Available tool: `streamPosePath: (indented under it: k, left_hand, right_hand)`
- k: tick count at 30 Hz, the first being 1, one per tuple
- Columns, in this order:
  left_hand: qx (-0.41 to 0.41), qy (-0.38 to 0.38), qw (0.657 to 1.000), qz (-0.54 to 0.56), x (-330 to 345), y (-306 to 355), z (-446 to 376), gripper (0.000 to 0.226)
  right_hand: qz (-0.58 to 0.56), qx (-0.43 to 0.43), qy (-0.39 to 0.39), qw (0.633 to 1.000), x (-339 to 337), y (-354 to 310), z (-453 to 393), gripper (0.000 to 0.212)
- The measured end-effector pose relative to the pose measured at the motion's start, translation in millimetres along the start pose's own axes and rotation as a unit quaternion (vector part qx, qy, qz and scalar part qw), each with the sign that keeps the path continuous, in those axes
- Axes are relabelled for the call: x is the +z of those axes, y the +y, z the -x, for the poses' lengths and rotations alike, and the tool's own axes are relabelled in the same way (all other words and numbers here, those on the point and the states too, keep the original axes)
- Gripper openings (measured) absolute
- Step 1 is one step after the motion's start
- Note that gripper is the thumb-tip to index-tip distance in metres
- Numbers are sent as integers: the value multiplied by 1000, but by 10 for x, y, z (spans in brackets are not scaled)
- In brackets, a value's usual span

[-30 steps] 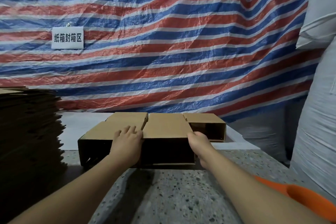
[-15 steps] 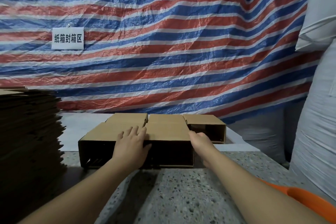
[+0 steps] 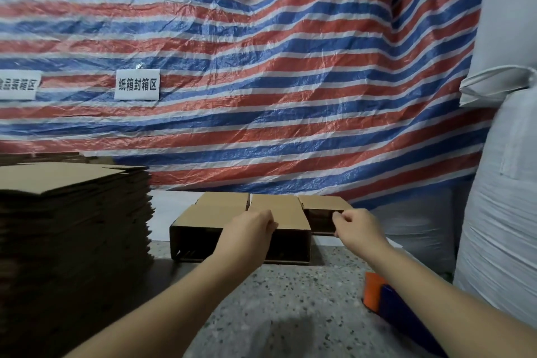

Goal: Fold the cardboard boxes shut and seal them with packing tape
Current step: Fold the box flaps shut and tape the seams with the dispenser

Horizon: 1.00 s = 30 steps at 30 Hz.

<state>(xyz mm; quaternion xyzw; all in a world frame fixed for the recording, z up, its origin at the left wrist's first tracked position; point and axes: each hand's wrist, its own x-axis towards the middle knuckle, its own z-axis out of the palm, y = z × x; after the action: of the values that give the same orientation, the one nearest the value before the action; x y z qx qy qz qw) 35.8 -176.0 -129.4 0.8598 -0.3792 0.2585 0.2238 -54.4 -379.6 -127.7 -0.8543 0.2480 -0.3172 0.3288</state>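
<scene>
Gripping the brown cardboard box (image 3: 241, 213) top with curled fingers, left hand (image 3: 252, 228); right hand (image 3: 356, 227) pinches its side flap (image 3: 321, 203).

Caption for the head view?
Left hand and right hand grip an open cardboard box beside a stack of flat cardboard.

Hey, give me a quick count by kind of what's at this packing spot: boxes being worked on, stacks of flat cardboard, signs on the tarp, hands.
Open cardboard box: 1
Stack of flat cardboard: 1
White signs on the tarp: 2, one and one
Hands: 2, left hand and right hand
Total: 6
</scene>
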Motion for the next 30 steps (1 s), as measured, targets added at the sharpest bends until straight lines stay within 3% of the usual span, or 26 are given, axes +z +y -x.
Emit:
streamPosePath:
  k: [4,7,12,17,20,22,30]
  left_hand:
    - [-19,-54,998,-13,-272,158,292,57]
    - [-39,-43,998,-25,-315,202,546,70]
    - [2,2,998,-58,-290,143,791,56]
    - [-37,39,986,-155,-729,-187,498,34]
    - [-103,43,955,-273,-1137,-517,204,38]
    - [-160,6,925,-344,-1396,-724,64,44]
    - [-319,-136,843,-412,-1912,-1248,-41,52]
  right_hand:
    - [-11,-15,-16,1000,-130,-3,358,55]
    - [11,-18,-62,998,13,110,665,47]
    - [35,-18,-119,992,253,257,1012,39]
    - [62,-42,-144,987,258,-100,891,25]
    - [63,-89,-154,982,190,-599,704,51]
    - [59,-136,-144,978,163,-932,580,62]
    - [136,-287,-140,938,233,-1878,399,59]
